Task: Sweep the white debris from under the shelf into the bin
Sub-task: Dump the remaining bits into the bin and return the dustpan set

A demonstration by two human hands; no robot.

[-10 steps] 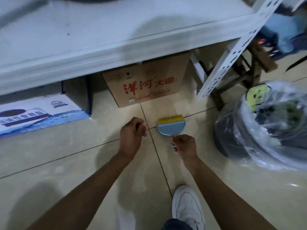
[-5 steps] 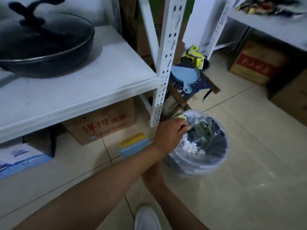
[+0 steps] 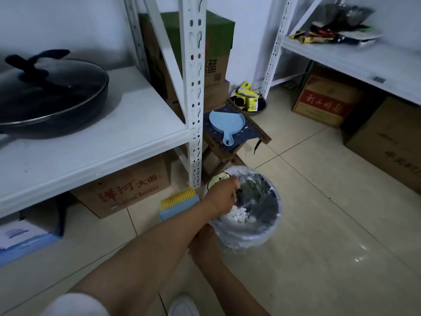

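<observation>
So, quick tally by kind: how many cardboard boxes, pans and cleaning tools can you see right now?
Brown or green cardboard boxes: 5
Black lidded frying pan: 1
Light blue plastic dustpan: 1
Yellow-bristled blue hand brush: 1
Total: 8

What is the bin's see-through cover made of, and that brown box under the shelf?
The bin's liner looks like thin clear plastic film: it is glossy, crinkled, and shows the dark bin through it. The brown box looks like matte cardboard, with folded edges and red printed characters.
</observation>
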